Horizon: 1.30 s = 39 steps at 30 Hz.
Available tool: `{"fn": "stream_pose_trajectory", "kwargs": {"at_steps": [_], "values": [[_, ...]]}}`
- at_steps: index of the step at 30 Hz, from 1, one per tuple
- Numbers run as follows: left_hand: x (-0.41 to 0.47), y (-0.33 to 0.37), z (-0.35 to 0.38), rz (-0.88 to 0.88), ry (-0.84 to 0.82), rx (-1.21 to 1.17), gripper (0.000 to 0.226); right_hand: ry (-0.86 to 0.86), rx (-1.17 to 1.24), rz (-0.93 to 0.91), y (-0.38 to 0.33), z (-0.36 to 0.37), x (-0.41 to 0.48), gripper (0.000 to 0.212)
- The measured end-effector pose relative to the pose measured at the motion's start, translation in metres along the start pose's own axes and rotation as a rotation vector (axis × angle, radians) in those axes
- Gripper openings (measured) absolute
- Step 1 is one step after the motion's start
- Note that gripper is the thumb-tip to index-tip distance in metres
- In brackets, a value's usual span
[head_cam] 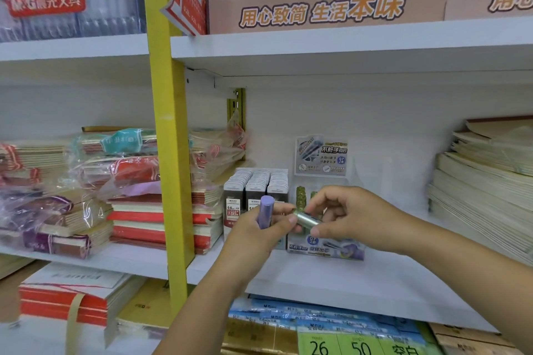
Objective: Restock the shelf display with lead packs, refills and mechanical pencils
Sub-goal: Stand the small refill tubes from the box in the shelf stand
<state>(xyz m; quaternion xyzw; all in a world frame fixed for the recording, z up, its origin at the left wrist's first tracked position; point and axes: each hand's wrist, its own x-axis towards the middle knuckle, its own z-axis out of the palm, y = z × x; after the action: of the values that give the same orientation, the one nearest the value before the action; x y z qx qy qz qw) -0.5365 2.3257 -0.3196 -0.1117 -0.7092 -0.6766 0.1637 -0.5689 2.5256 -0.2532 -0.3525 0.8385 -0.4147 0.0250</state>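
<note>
A red sign far left is showing "M&G"; lead packs are showing 0.5; near green tags are reading 26 and 50.

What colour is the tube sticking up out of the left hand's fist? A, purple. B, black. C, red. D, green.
A: the left hand has its fingers curled round a purple tube, while the right hand pinches the green tube.
</note>
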Motion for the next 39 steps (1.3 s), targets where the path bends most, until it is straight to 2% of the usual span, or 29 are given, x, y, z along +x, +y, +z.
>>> {"fn": "stream_pose_trajectory", "kwargs": {"at_steps": [3,6,8,12,14,18,25,28,31,39], "values": [[0.001,0.000,0.002,-0.039,-0.009,0.009,0.012,0.011,0.015,-0.013,-0.001,0.001,0.005,0.038],[0.002,-0.002,0.000,-0.112,-0.099,0.021,0.014,0.176,0.100,-0.057,0.003,-0.011,0.019,0.046],[0.003,-0.002,-0.001,-0.137,-0.127,-0.002,0.008,0.304,0.110,-0.096,0.006,-0.023,0.033,0.042],[0.005,-0.005,-0.001,-0.029,-0.065,0.189,0.006,0.438,0.017,-0.118,0.015,-0.036,0.065,0.037],[0.004,-0.009,-0.001,0.026,-0.017,0.205,0.008,0.460,-0.081,-0.086,0.023,-0.038,0.077,0.038],[-0.001,-0.020,0.000,0.061,-0.020,0.332,0.006,0.453,-0.244,-0.018,0.036,-0.031,0.095,0.031],[0.000,-0.026,-0.001,0.072,0.001,0.346,0.007,0.293,-0.140,0.169,0.045,-0.027,0.109,0.028],[-0.001,-0.026,0.000,0.071,0.001,0.328,0.006,0.276,-0.139,0.182,0.045,-0.031,0.107,0.033],[-0.001,-0.025,0.000,0.068,0.003,0.321,0.007,0.249,-0.139,0.171,0.043,-0.034,0.104,0.027],[-0.004,-0.023,0.000,0.067,0.013,0.325,0.009,0.203,-0.244,0.154,0.036,-0.036,0.102,0.028]]}}
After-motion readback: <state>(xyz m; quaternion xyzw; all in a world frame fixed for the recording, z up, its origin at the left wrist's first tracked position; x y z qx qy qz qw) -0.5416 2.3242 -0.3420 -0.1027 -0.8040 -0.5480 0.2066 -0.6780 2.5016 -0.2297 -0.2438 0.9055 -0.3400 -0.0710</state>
